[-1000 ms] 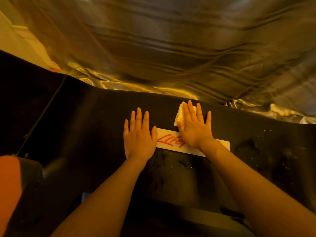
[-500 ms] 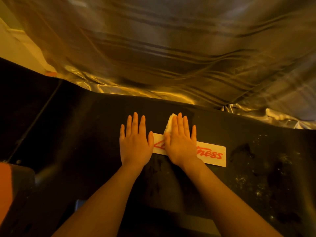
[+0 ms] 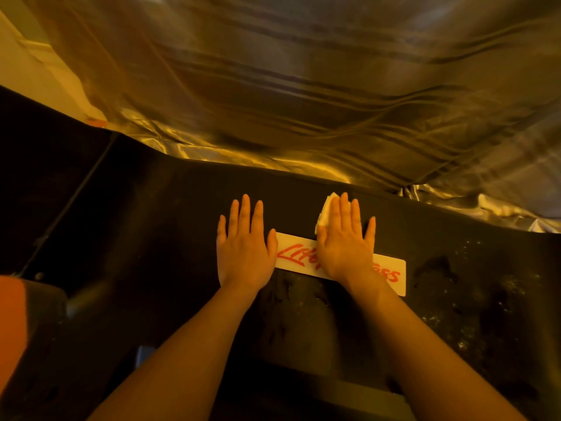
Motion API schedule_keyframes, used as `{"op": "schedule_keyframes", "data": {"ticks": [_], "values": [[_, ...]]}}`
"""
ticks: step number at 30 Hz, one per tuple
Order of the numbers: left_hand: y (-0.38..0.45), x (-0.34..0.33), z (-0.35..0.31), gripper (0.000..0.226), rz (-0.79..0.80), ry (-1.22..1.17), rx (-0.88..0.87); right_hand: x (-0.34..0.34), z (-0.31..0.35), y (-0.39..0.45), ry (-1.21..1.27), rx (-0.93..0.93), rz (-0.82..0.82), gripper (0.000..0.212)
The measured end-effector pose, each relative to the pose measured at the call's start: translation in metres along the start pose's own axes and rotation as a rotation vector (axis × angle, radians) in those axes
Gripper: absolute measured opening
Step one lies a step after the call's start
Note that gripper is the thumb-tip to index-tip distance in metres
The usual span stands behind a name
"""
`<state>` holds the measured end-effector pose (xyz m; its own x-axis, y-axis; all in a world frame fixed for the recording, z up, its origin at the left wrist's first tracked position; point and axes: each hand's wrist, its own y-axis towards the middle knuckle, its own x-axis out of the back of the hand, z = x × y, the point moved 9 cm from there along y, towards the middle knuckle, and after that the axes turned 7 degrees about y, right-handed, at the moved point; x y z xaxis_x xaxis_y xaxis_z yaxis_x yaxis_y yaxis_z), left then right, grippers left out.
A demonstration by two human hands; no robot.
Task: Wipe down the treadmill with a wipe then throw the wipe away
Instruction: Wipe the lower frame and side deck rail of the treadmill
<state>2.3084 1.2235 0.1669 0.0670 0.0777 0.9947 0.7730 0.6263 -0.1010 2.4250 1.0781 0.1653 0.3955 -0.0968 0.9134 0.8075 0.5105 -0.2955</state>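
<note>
1. The small white folded wipe [image 3: 325, 214] is lying on the black, faintly textured plastic hood of the treadmill [image 3: 170, 226], pinned flat under the person's right hand [image 3: 344, 238]. Only its corner is peeking out at about ten o'clock from the knuckles.
2. The right hand's fingers [image 3: 344, 208] are lying straight and slightly spread, pressing the wipe down rather than curling round it. The left hand [image 3: 244, 243] is resting flat on the hood just beside it, at nine o'clock, fingers straight and close together, holding nothing.
3. The wipe is looking thin, soft and limp, probably damp. I judge it is weighing almost nothing and is liable to bunch or slip from under a light palm, so steady flat pressure is suiting it. For binning, pinching the exposed corner or gathering it into the palm would be the natural hold.
4. A white rectangular smooth label with red script lettering [image 3: 294, 255] is sitting on the hood, partly covered by the right hand's heel.
5. At three to four o'clock of the hands the hood is showing specks and dark smears [image 3: 498, 302], so wiping seems unfinished.
6. Glossy striped satin-like fabric [image 3: 303, 101] is hanging in folds at twelve o'clock, beyond the hood's far edge.
</note>
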Motion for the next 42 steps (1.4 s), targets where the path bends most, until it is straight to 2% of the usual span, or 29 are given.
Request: {"op": "schedule_keyframes", "data": {"ticks": [4, 13, 21, 29, 33, 37, 42], "values": [[0.001, -0.001, 0.0, 0.064, 0.001, 0.006, 0.001, -0.005, -0.007, -0.02, -0.01, -0.005, 0.006, 0.063], [0.0, 0.001, 0.0, 0.064, 0.0, 0.001, 0.001, 0.009, -0.016, 0.016, 0.013, -0.032, -0.005, 0.062], [0.0, 0.001, 0.0, 0.064, -0.011, -0.008, 0.007, 0.002, -0.029, -0.023, 0.057, -0.03, -0.003, 0.064], [0.001, 0.002, 0.0, 0.064, -0.024, -0.007, 0.007, 0.018, -0.037, 0.015, 0.021, -0.028, 0.016, 0.063], [0.0, 0.001, 0.001, 0.064, -0.028, -0.01, 0.008, 0.013, -0.043, -0.009, 0.029, -0.034, -0.019, 0.064], [0.0, 0.001, 0.0, 0.064, -0.034, -0.02, 0.008, 0.011, -0.048, -0.03, 0.068, 0.015, -0.047, 0.077], [0.0, 0.002, 0.001, 0.064, -0.047, -0.017, 0.014, 0.024, -0.049, -0.008, 0.028, 0.016, -0.084, 0.064]]}}
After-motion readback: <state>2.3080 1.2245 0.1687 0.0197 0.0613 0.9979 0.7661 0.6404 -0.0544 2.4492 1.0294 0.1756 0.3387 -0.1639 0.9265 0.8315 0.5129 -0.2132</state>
